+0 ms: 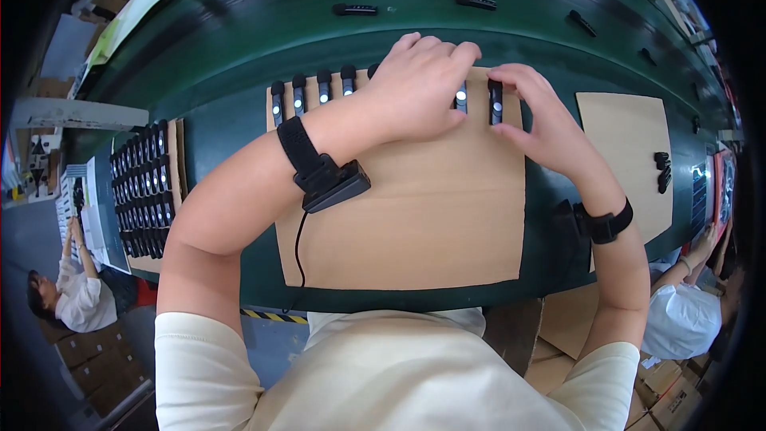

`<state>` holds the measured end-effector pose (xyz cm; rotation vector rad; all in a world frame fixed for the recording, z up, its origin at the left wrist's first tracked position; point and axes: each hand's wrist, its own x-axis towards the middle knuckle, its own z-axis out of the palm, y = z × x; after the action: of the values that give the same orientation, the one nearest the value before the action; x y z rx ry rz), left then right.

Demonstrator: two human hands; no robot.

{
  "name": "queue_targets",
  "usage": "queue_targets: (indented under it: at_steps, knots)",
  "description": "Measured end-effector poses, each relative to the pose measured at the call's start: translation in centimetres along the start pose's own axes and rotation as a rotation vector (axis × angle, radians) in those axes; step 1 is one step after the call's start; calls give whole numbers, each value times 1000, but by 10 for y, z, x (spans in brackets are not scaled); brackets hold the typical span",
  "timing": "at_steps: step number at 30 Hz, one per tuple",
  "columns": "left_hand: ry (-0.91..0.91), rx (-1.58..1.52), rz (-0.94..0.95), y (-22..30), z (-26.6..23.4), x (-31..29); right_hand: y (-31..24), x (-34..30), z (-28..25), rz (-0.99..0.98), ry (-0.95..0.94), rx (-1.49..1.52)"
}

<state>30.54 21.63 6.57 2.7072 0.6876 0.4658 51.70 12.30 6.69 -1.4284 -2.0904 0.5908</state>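
Across the far edge of a brown cardboard sheet runs a row of small black microphones, each with a foam tip and a round white spot. My left hand is curled over the right part of the row, hiding some of them. Its thumb lies at the lower end of one microphone, whose top my hand hides. My right hand holds the row's rightmost microphone by its ends, fingers at the foam tip and thumb below.
More microphones lie spaced along the green surface beyond. A board packed with microphones stands at left; another cardboard sheet at right bears several small black pieces. Co-workers sit at both sides. A cable hangs from my left wristband.
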Motion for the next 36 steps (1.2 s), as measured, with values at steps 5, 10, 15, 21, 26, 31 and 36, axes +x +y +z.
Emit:
queue_targets:
  at_steps: [5, 10, 15, 21, 26, 31, 36]
  knots:
    - [4, 44, -16, -13, 10, 8, 17, 18, 5, -35, -8, -46]
    - [-26, 24, -29, -17, 15, 14, 26, 27, 7, -30, -40, -66]
    - [-50, 14, -41, -17, 17, 16, 33, 29, 11, -42, -45, -111]
    - [-2, 49, -33, -24, 13, 6, 28, 37, 13, -78, -48, -106]
    - [6, -16, -79, -30, -14, -4, 23, 62, -1, -107, -45, -151]
    - [99, 17, -138, -76, -54, -27, 31, 122, -7, -84, -93, -363]
    - [111, 171, -238, -155, -101, -53, 37, 182, 16, -5, -93, -578]
